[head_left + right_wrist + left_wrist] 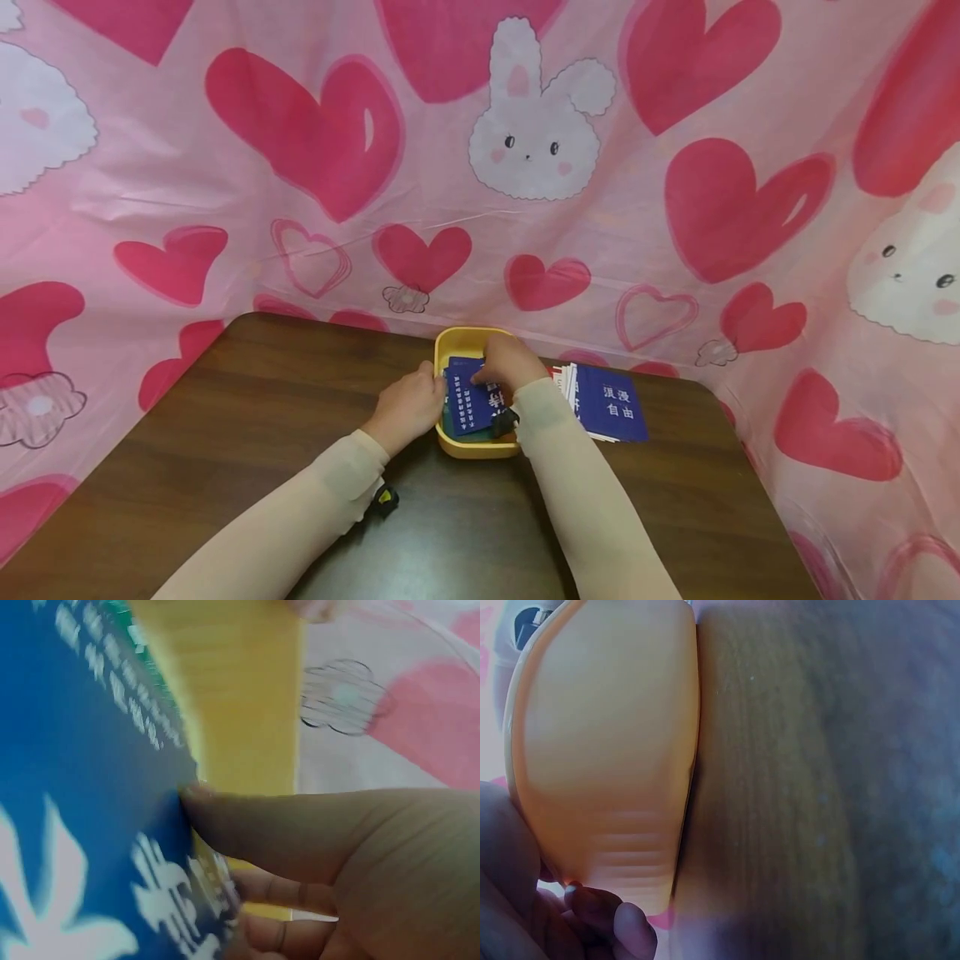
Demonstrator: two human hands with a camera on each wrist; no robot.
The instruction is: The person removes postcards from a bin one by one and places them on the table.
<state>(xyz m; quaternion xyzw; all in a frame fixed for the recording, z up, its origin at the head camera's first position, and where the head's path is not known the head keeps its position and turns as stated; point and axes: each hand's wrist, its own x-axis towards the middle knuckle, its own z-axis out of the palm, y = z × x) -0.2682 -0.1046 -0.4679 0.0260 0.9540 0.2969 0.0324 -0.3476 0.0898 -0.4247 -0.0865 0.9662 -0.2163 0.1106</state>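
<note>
Pinching a blue card (468, 404) by its edge, the right hand (513, 367) works above the inside of the yellow bin (480, 451), and it stands about one o'clock from the bin's middle in the head view. The grip is narrow: in the right wrist view the thumb presses on the printed face and the other fingers are behind the edge. Whether it holds one card or several, I cannot tell.

At nine o'clock of the bin, the left hand (408, 408) holds the rim, with its fingers bent near the outer wall in the left wrist view; how firmly it holds, I cannot tell.

The blue card lies inside the bin's outline, over something green (142, 641) that shows along its edge. At three o'clock, just beside the bin, a pile of cards (609, 400) is spread on the brown table (435, 533), with a dark blue one on top. At twelve o'clock, behind all this, hangs a pink cloth (438, 196) with hearts and rabbits.

The step in hand, I judge, is arranging cards at the bin; the pictures do not say if this card goes in or comes out. In either case, the next move calls for keeping the bin steady and guiding the card edge past the rim without bending it.
</note>
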